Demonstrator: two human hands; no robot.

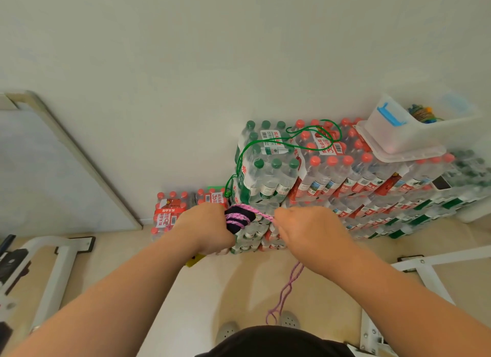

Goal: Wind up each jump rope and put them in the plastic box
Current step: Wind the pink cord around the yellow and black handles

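My left hand [206, 227] grips the black handles [239, 218] of a pink jump rope, with several pink turns wound around them. My right hand [305, 231] pinches the pink rope [261, 215] just right of the handles, pulled taut between both hands. The loose rest of the pink rope [288, 287] hangs below my right hand down to the floor. A green jump rope [265, 144] lies looped over the stacked water bottle packs. The clear plastic box [414, 133] sits on the packs at the right, holding a wound rope bundle [422, 114].
Shrink-wrapped water bottle packs [345, 176] are stacked against the wall ahead. A framed board [66, 165] leans on the wall at left. White metal frames [58, 266] stand on the floor at both sides. My shoes [289, 319] show below.
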